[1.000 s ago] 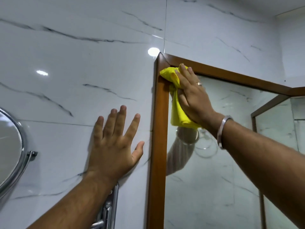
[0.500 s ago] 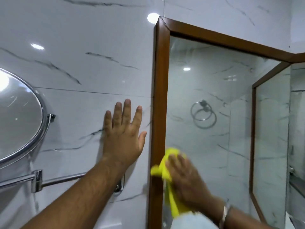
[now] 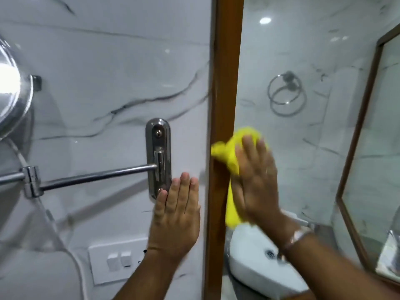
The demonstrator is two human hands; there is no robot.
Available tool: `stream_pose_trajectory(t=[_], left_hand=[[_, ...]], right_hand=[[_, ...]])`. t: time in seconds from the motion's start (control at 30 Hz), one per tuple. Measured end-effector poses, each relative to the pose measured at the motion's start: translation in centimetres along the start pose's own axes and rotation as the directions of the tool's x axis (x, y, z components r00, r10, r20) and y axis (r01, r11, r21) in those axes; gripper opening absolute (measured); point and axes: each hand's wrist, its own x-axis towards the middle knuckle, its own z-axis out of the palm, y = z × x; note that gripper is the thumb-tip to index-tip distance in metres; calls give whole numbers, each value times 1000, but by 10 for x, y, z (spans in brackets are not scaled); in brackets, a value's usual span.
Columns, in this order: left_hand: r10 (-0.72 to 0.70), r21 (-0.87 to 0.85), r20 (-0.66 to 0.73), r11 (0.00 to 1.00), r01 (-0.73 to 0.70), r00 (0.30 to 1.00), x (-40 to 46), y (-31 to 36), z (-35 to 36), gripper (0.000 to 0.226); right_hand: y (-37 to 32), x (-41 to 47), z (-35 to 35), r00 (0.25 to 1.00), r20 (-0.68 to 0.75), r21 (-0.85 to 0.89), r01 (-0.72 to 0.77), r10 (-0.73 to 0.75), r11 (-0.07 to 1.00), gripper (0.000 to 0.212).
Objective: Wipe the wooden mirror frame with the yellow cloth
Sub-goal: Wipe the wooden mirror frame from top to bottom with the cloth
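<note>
I see right hand (image 3: 253,182) flat, fingers straight, pressing yellow cloth (image 3: 232,152) on wooden mirror frame (image 3: 225,83) — cloth at hand's 11 o'clock. Left hand (image 3: 175,213) — flat, holding nothing — on marble wall (image 3: 108,72), cloth's 7 o'clock.

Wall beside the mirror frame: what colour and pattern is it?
The wall is glossy white marble with dark grey veins, clearest in the head view.

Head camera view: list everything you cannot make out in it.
Wooden frame: top and bottom cut off by the picture edges.
Yellow cloth: motion-blurred and mostly covered by the right hand; where it touches the frame is unclear.
Round mirror: cut off by the left edge.
Sink: partly hidden by the right forearm; real or reflected, unclear.
</note>
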Motion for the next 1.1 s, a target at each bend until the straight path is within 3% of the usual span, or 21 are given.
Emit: stream_pose_trajectory(t=[0.17,0.23,0.33,0.4,0.57,0.67,0.73,0.83,0.9,0.97,1.03,1.1], left_hand=[[-12,22,5,1000,12,1000,-4,0,5,61],[-1,24,5,1000,1,1000,-4,-1,5,62],[5,30,9,1000,-6,1000,-5,0,5,63],[17,39,3,999,-17,1000,-4,0,5,63],[35,22,-9,999,-35,999,-6,-1,2,64],[38,7,-15,999,-38,999,-6,-1,4,65],[42,8,-8,999,-42,999,-8,-1,4,66],[48,11,-3,999,-48,999,-10,0,6,70],[44,21,-2,999,-44,999,-8,-1,7,70],[41,12,6,999,-41,999,-8,0,7,69],[35,25,10,999,-36,999,-9,0,8,69],[31,29,14,999,-31,999,-9,1,8,69]], right_hand=[[-60,-221,17,941,335,-109,-1,38,994,58],[-73,-248,17,936,344,-146,-32,81,989,50],[-64,-225,13,947,320,-64,-19,38,998,55],[-50,-163,7,975,222,16,-23,19,1000,59],[-20,12,2,983,-46,130,-168,175,977,68],[-20,-10,11,983,-99,142,-142,157,980,67],[-37,-81,21,985,-34,151,-161,168,975,62],[-72,-225,29,959,237,40,-167,153,985,55],[-85,-306,26,886,455,-71,-61,87,996,54],[-87,-345,19,809,586,-120,30,47,992,47],[-84,-344,17,782,622,-117,36,45,992,46],[-79,-320,15,826,562,-77,-2,45,997,49]])
